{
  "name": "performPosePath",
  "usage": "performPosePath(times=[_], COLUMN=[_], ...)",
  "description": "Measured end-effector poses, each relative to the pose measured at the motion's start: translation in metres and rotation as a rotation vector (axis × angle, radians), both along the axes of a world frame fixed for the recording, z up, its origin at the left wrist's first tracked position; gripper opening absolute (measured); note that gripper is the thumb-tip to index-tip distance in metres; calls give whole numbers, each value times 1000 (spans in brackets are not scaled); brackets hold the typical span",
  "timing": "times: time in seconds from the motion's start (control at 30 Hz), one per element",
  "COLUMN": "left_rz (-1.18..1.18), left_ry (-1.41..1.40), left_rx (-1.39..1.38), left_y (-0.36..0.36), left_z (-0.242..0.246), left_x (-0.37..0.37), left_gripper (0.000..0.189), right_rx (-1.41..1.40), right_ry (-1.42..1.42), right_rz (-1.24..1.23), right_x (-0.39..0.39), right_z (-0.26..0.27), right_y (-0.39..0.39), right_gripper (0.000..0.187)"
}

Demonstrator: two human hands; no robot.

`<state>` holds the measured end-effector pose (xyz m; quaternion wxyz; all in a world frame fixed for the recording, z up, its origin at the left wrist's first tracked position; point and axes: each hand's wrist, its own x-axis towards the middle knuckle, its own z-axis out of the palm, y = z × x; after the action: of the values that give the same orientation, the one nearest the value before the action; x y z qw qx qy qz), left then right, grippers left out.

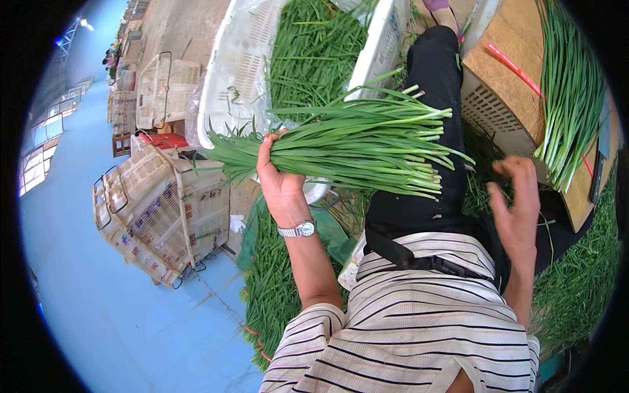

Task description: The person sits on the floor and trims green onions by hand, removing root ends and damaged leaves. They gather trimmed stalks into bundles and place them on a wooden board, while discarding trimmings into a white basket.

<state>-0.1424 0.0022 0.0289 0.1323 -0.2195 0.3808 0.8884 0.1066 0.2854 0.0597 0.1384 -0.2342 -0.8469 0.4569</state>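
Note:
A large loose bunch of garlic chives (pixel 363 142) lies across my left hand (pixel 277 172), which grips it near the leafy ends; the pale cut stems point right, over my black trousers. My right hand (pixel 516 196) is raised over my lap, its fingers bent and apart with nothing between them, a little right of the stem ends. On the wooden board (pixel 511 93) at the right lie more chives (pixel 570 98), a red tie strip (pixel 513 69) and a knife with a black handle (pixel 597 179).
Ahead stands a white plastic crate (pixel 236 73) holding chives. Stacked, strapped crates (pixel 162 211) stand at the left on the blue floor (pixel 123 314). Red-tied bunches (pixel 275 290) lie beside my left arm. Loose greens (pixel 580 280) cover the ground at the right.

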Motion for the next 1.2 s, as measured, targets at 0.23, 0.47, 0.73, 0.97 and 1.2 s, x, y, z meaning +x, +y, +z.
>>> performPosePath(times=[0.23,0.47,0.73,0.97,1.2], left_rz=[-4,-104,-304,-367,-994], left_ry=[183,431,532,506,516], left_rx=[-8,18,-192,-18,-69], left_y=[25,71,127,179,230], left_z=[45,103,150,156,145], left_x=[14,50,96,109,82], left_gripper=[5,6,16,19,40], right_rx=[451,421,452,510,49], right_ry=[182,358,479,535,386], right_rz=[416,428,158,-98,-156], right_x=[-79,-116,-100,-97,-85], right_z=[23,51,75,80,63], right_y=[-55,-66,-69,-35,23], right_gripper=[105,106,88,58,50])
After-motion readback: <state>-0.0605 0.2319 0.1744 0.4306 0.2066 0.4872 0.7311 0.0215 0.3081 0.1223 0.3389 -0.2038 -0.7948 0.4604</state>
